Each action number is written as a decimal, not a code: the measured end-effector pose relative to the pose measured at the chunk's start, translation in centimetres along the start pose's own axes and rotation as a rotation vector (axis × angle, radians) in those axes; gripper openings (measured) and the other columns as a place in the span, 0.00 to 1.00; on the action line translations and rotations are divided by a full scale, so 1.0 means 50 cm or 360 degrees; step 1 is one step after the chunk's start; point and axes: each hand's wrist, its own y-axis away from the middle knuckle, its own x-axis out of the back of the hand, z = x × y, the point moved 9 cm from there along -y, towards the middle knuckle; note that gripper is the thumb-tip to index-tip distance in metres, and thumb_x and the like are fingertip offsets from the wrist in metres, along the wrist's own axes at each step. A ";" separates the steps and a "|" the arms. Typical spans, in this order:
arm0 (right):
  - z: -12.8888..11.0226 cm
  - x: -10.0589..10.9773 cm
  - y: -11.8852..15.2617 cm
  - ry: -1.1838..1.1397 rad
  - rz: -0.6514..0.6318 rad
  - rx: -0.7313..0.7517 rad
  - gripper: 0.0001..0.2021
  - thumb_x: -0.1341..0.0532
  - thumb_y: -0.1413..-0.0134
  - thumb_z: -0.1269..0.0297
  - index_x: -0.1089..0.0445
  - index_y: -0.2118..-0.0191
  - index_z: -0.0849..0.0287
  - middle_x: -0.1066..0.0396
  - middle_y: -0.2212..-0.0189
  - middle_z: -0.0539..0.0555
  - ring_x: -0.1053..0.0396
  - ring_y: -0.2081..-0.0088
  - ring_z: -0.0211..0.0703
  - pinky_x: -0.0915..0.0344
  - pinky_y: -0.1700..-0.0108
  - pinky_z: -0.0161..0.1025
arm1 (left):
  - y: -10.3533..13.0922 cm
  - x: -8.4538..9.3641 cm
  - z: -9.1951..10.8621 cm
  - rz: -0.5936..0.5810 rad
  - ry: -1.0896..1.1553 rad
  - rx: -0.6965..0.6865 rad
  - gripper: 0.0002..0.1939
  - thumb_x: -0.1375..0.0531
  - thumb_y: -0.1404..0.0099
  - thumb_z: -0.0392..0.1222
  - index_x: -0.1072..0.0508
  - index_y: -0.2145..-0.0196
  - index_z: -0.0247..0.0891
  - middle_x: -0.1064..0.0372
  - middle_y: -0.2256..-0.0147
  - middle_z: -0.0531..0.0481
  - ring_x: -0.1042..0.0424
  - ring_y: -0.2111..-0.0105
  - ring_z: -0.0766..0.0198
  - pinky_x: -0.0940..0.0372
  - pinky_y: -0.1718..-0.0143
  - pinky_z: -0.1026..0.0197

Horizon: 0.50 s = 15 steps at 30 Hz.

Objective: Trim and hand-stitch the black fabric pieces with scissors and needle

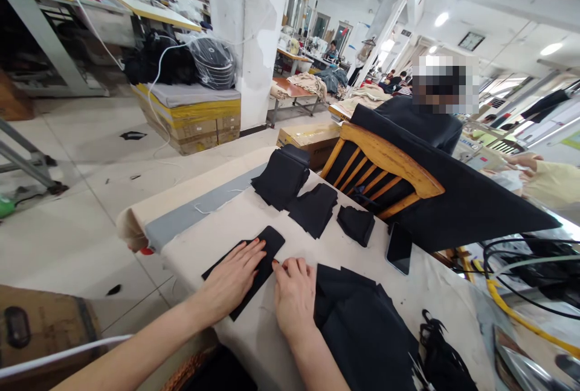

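Observation:
A folded piece of black fabric [272, 241] lies on the cloth-covered table in front of me. My left hand [235, 273] rests flat on it, fingers stretched out. Close to the fabric's right edge is my right hand [294, 291], its fingers bent inward; whatever they pinch, if anything, is hidden. Beside that hand spreads a pile of larger black fabric pieces [362, 324]. Farther back sit a tall stack of black pieces [281, 176], a middle stack [313, 210] and a small stack [356, 225].
A phone [399, 249] lies near the table's far edge, and black cords [441, 348] lie at the right. Behind the table stands a wooden chair [389, 158] draped with black cloth; a person [421, 119] sits beyond. An iron [525, 367] shows at lower right. Cardboard boxes [190, 128] stand on the floor.

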 end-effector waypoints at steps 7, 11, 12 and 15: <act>0.004 -0.002 0.008 -0.0028 0.0017 -0.0052 0.18 0.44 0.44 0.76 0.30 0.49 0.54 0.30 0.62 0.57 0.37 0.58 0.52 0.43 0.55 0.50 | 0.001 0.030 -0.054 0.0010 -0.0135 0.0130 0.39 0.45 0.38 0.63 0.45 0.36 0.41 0.49 0.35 0.38 0.51 0.36 0.40 0.64 0.40 0.30; 0.003 0.000 0.007 -0.0056 0.0027 -0.0068 0.18 0.44 0.44 0.76 0.29 0.50 0.56 0.30 0.63 0.57 0.37 0.59 0.53 0.42 0.54 0.50 | 0.001 0.054 -0.022 0.0077 -0.0216 0.0172 0.41 0.48 0.36 0.62 0.50 0.34 0.33 0.48 0.36 0.33 0.54 0.35 0.37 0.69 0.41 0.28; 0.001 -0.001 0.007 -0.0068 0.0025 -0.0063 0.18 0.44 0.44 0.76 0.29 0.50 0.56 0.30 0.63 0.58 0.37 0.59 0.53 0.42 0.54 0.51 | 0.000 0.052 -0.004 0.0073 -0.0225 0.0134 0.37 0.49 0.33 0.58 0.49 0.35 0.34 0.46 0.36 0.36 0.53 0.35 0.42 0.67 0.39 0.32; -0.002 -0.002 0.004 -0.0106 0.0011 -0.0053 0.18 0.45 0.44 0.76 0.30 0.49 0.58 0.31 0.63 0.59 0.37 0.58 0.54 0.42 0.54 0.53 | -0.006 0.027 0.049 0.0007 -0.0224 -0.0039 0.23 0.54 0.28 0.46 0.41 0.38 0.40 0.39 0.38 0.47 0.44 0.38 0.61 0.56 0.36 0.54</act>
